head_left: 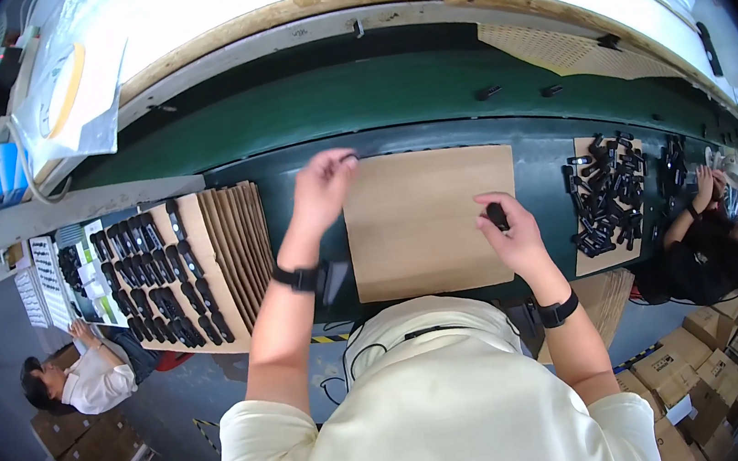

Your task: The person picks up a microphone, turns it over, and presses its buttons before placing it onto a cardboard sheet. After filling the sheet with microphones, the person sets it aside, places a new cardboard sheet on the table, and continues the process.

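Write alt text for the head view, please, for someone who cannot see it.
A person's right hand holds a small black part over a cardboard sheet on a green bench, the left hand near the sheet's upper left corner. Rows of black parts lie on stacked cardboard to the left; a jumbled pile of them lies to the right.

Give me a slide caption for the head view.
The right hand holds a small black part over a cardboard sheet, the left hand near its far left corner.

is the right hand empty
No, the right hand holds a small black piece between thumb and fingers.
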`<state>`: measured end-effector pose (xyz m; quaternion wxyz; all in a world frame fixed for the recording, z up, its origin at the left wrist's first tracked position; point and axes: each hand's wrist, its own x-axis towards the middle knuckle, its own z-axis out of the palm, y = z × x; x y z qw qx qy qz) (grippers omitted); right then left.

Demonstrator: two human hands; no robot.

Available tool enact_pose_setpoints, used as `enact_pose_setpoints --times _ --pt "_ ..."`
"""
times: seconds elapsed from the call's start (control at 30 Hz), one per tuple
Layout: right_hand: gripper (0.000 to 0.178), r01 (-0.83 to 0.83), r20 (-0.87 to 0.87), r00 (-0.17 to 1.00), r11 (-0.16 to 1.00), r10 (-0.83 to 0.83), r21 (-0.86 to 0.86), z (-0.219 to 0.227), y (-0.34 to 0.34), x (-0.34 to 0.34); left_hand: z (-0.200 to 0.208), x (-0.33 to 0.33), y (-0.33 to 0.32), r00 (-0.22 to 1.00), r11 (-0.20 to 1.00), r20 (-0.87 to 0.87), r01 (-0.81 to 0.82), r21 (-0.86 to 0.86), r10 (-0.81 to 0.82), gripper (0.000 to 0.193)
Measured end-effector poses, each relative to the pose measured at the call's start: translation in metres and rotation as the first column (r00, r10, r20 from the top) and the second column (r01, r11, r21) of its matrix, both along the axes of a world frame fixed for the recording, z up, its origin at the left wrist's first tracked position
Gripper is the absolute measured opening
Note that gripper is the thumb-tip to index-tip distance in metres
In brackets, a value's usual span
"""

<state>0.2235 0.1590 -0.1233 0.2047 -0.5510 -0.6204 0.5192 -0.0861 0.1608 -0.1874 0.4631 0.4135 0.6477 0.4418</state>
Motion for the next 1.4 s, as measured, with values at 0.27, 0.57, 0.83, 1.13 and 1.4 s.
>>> enact_pose_setpoints --times 0.27,0.57,0.83,1.13,1.4 --pt "0.032 -0.238 -0.250 0.900 0.881 0.359 0.410 0.098 -0.022 -0.038 0.159 0.056 -0.086 0.953 0.907 -0.162 0.294 0.301 -0.255 0.023" --pt "0.029 -0.185 -0.326 0.845 0.804 0.424 0.566 0.127 -0.066 -0.020 0.201 0.070 -0.128 0.884 0.725 -0.380 0.449 0.522 -0.274 0.032" --pt "0.027 -0.106 -0.381 0.859 0.848 0.341 0.520 0.142 -0.089 -0.014 0.202 0.081 -0.144 0.942 0.665 -0.275 0.331 0.670 -0.192 0.032" --pt "0.028 -0.103 -0.342 0.850 0.762 0.401 0.639 0.141 -0.094 -0.016 0.209 0.083 -0.149 0.918 0.697 -0.319 0.387 0.603 -0.235 0.030" --pt "0.028 -0.104 -0.340 0.849 0.758 0.405 0.644 0.142 -0.095 -0.016 0.208 0.082 -0.148 0.913 0.666 -0.326 0.402 0.628 -0.244 0.030"
